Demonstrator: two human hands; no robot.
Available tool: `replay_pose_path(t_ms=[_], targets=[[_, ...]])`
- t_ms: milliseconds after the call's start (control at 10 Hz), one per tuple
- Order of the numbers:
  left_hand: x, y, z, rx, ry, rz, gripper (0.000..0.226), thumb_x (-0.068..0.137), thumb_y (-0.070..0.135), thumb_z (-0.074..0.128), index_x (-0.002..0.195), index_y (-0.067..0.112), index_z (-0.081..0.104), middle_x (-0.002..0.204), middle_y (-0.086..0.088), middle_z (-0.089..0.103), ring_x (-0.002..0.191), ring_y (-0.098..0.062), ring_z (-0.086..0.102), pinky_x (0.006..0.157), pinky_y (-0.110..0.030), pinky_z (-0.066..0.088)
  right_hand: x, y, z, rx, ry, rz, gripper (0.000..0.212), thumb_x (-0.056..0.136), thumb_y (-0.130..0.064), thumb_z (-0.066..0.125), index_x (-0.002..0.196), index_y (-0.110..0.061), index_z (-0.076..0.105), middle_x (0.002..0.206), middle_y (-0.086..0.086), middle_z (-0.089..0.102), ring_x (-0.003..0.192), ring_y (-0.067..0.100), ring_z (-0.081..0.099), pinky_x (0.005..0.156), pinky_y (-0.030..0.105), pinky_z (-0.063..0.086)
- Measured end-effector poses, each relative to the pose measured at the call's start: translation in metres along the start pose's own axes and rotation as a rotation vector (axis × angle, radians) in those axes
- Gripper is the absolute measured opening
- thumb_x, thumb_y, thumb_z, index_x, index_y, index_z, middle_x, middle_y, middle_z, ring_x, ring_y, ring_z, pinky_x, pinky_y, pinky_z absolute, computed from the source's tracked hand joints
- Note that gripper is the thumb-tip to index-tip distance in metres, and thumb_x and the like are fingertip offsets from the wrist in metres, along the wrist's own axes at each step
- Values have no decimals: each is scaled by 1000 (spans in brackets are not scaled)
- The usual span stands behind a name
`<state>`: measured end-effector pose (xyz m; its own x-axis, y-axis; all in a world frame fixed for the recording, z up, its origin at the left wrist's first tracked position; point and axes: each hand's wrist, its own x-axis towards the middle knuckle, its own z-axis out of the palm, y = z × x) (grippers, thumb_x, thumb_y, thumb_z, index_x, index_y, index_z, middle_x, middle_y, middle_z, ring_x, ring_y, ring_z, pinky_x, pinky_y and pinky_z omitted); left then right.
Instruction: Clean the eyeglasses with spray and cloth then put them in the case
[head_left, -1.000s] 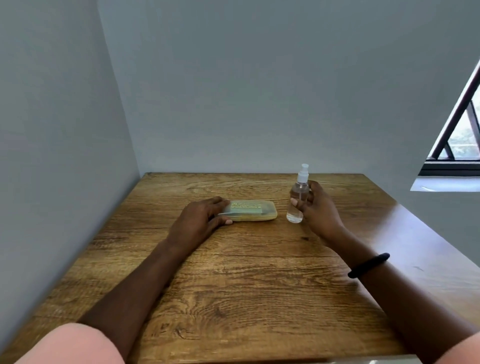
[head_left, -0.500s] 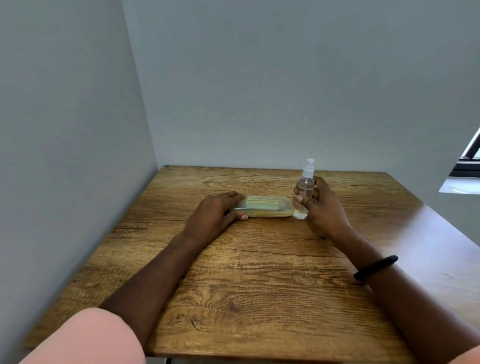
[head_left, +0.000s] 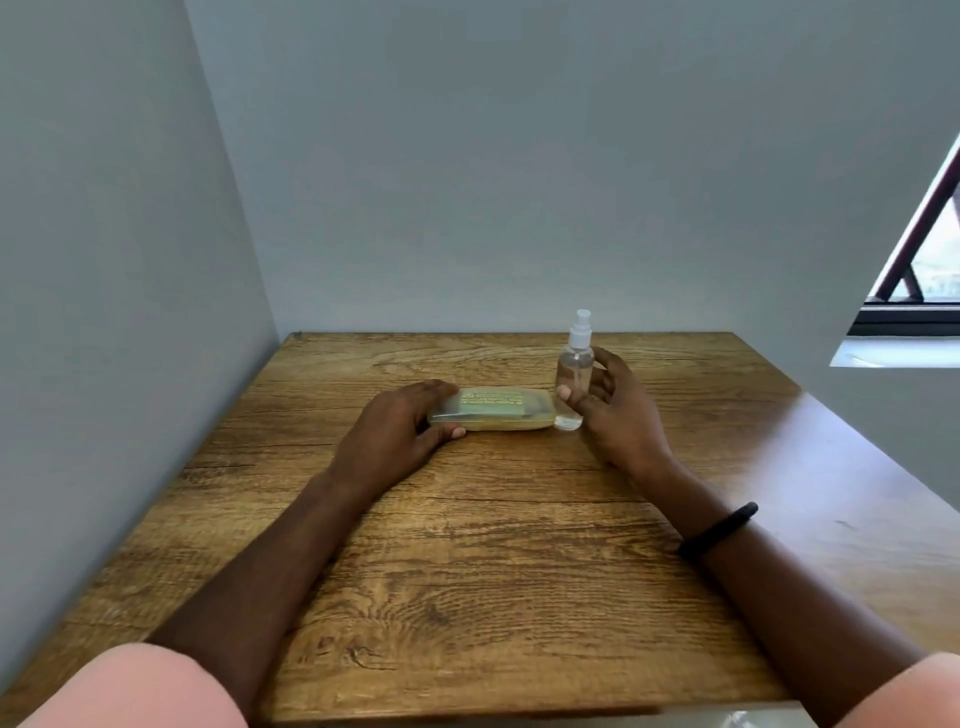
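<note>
Eyeglasses themselves can't be made out; the translucent yellowish case (head_left: 493, 409) lies shut, flat and lengthwise at the middle of the wooden desk (head_left: 467, 571), with something pale green showing dimly through its lid. At its left end the left hand (head_left: 395, 441) grips it, fingers (head_left: 436, 388) curled over the top and thumb pressed against the near edge. Just beside its right end, maybe touching, stands a clear spray bottle (head_left: 574, 379), upright, white nozzle on. The right hand (head_left: 618, 415) closes loosely around the bottle, thumb at its front. Walls hem the desk's left and far edges; the near half and right side lie bare.
</note>
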<state>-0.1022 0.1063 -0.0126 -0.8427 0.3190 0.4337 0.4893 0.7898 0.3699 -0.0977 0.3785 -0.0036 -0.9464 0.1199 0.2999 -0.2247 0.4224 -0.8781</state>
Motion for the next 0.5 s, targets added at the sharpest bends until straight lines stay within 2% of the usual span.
replay_pose_path(t_ms=[100, 300, 400, 500], targets=[[0, -2, 1, 9, -7, 2, 57, 92, 39, 74, 143, 16, 60, 143, -4, 64, 127, -21, 62, 102, -25, 44, -2, -2, -3, -27, 54, -34, 78, 88, -33, 78, 153, -22, 37, 143, 4, 59, 128, 16, 57, 107, 42, 50], [1, -5, 3, 16, -18, 5, 60, 92, 42, 74, 144, 17, 58, 144, -3, 63, 127, -20, 62, 104, -29, 47, -6, -5, -3, -88, 104, -102, 92, 84, -41, 79, 157, -24, 27, 151, 3, 50, 136, 13, 46, 112, 48, 43], [0, -4, 2, 32, -28, 7, 63, 93, 47, 71, 147, 18, 55, 146, -3, 61, 129, -21, 60, 106, -34, 49, -10, -6, -2, -159, 128, -160, 106, 80, -48, 79, 161, -24, 14, 162, 4, 35, 147, 19, 34, 117, 54, 36], [0, 0, 4, 65, 12, -14, 71, 95, 55, 64, 152, 17, 47, 156, -5, 51, 142, -24, 49, 114, -39, 42, -15, -7, 2, -222, 182, -287, 116, 76, -68, 70, 162, -22, 6, 167, 4, 18, 153, 18, 18, 123, 51, 25]])
